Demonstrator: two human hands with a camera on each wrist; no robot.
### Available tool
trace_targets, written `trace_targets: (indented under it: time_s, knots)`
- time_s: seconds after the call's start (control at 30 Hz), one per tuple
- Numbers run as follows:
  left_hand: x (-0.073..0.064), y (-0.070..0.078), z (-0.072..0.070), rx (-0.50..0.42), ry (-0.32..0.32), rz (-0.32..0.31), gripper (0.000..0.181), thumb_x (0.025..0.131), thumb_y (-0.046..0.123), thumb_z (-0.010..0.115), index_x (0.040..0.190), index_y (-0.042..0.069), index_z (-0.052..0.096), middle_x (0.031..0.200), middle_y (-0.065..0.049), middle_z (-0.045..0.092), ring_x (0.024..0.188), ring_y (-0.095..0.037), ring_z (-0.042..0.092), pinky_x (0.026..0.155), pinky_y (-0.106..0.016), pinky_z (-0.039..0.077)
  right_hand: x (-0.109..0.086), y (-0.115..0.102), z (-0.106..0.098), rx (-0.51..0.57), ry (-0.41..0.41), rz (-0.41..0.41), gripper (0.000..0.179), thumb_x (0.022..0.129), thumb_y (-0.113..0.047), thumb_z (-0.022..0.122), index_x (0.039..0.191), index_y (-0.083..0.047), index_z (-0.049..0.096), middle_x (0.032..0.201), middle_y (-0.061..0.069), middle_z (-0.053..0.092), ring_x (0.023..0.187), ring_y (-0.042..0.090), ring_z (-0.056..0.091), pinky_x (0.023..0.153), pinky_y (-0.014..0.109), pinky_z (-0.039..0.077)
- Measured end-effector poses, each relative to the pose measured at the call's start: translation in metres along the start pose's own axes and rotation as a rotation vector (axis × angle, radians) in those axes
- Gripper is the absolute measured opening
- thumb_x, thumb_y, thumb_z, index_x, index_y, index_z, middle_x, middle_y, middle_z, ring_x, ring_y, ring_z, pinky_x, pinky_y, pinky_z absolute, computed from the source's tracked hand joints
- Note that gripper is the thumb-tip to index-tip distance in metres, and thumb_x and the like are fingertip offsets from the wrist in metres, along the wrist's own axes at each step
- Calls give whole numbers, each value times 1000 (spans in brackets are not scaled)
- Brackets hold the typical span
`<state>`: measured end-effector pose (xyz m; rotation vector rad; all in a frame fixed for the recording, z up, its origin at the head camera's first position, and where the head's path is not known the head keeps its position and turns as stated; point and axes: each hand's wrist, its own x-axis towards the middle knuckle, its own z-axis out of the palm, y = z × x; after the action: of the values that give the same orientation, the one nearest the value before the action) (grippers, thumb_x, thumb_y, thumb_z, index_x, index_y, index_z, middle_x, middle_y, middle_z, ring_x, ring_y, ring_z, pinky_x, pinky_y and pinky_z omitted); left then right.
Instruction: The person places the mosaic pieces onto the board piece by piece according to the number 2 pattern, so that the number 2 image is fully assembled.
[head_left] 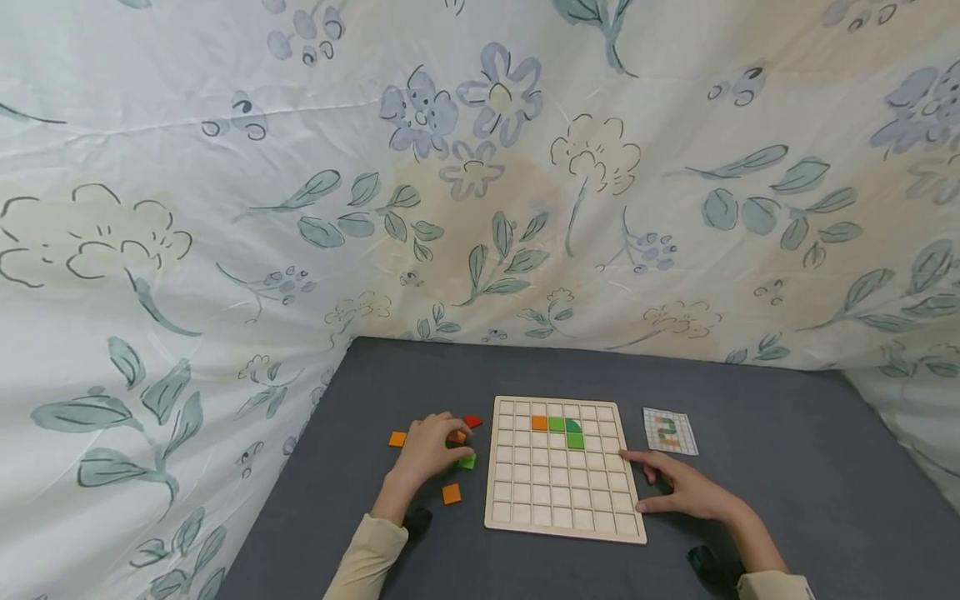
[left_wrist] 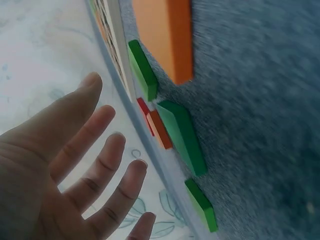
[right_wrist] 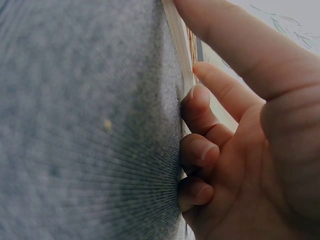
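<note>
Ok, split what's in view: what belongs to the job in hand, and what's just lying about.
Job, apparently:
wooden grid board
coloured tiles set on it
loose tiles by the left hand
printed pattern card near the right hand

Just surroundings:
floral cloth backdrop
dark grey tabletop

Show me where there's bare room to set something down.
Bare table lies behind the board, up to the curtain, and right of the card. The board's near rows are unfilled. Left of the board is crowded: loose tiles lie around the left hand. The right hand touches the board's right edge.
</note>
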<state>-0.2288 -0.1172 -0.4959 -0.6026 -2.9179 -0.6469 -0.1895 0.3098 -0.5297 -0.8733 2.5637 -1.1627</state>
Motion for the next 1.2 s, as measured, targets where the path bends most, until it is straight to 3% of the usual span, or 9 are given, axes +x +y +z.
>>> trace_targets:
  time_s: [0.3, 0.57, 0.97, 1.2]
  knots:
    - [-10, -9, 1, 40, 11, -10, 26, 73, 37, 77, 92, 21, 71, 77, 1, 56, 67, -10, 44, 65, -34, 35, 1, -5, 0, 14, -4, -27, 69, 79, -26, 73, 136, -1, 43, 83, 6, 42, 70, 15, 37, 50, 25, 27]
    - [-18, -18, 1, 71, 30, 0, 26, 70, 37, 79, 89, 22, 71, 75, 4, 54, 67, -9, 44, 64, -33, 34, 0, -3, -1, 9, -7, 15, 70, 79, -29, 73, 137, -3, 43, 84, 8, 43, 70, 14, 38, 51, 24, 29]
    - [-29, -22, -4, 141, 3, -29, 28, 66, 42, 80, 86, 25, 69, 73, 8, 47, 67, -10, 39, 72, -43, 37, 1, -4, 1, 9, 4, -8, 69, 78, -25, 74, 136, -3, 44, 84, 6, 43, 71, 14, 37, 51, 24, 28]
    - [-33, -23, -7, 144, -2, -27, 28, 65, 40, 81, 83, 23, 69, 74, 6, 48, 68, -11, 39, 67, -39, 34, 1, -2, 0, -5, 4, -15, 69, 79, -27, 74, 136, -3, 44, 84, 5, 43, 71, 12, 37, 51, 24, 28]
